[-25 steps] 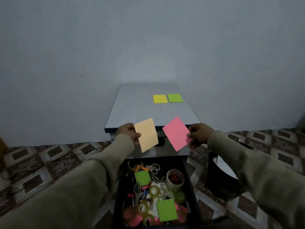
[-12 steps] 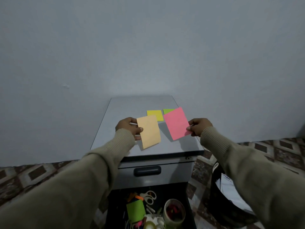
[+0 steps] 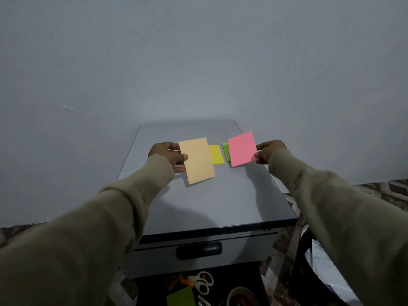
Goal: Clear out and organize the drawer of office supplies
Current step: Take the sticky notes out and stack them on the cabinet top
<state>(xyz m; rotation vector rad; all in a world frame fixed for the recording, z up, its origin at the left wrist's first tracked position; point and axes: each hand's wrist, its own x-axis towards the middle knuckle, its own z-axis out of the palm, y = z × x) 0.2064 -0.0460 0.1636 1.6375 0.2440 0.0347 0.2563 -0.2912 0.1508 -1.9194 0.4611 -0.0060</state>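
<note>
While hovering low over the flat grey desk (image 3: pixel 209 202), pinches one pad per side: left hand (image 3: pixel 167 156) closed on the pale orange rectangular sticky-note pad (image 3: pixel 197 161), thumb on top, and right hand (image 3: pixel 268 152) closed on the pink rectangular sticky-note pad (image 3: pixel 241 149) by its 3 o'clock edge. Carries both tilted, apparently clear of the surface.

Could go wrong on release. Covers part of the yellow square sticky-note pad (image 3: pixel 216 154) with the orange one and part of the green square sticky-note pad (image 3: pixel 226 151) with the pink one, so letting go here may land them overlapped or nudge the two lying pads out of line. Needs to set orange at 9 o'clock of yellow and pink at 3 o'clock of green. Grips only by an edge, so may also fan or shed loose sheets. Sits close to the 3 o'clock rim on the pink side, so could slide off.

Compared with half a second ago, reaches further across the desk and spreads wider, uncovering yellow and green between the held pads. Shows less of the open black drawer (image 3: pixel 261 290) at 6 o'clock, where white-handled scissors (image 3: pixel 202 281) and more supplies wait.
</note>
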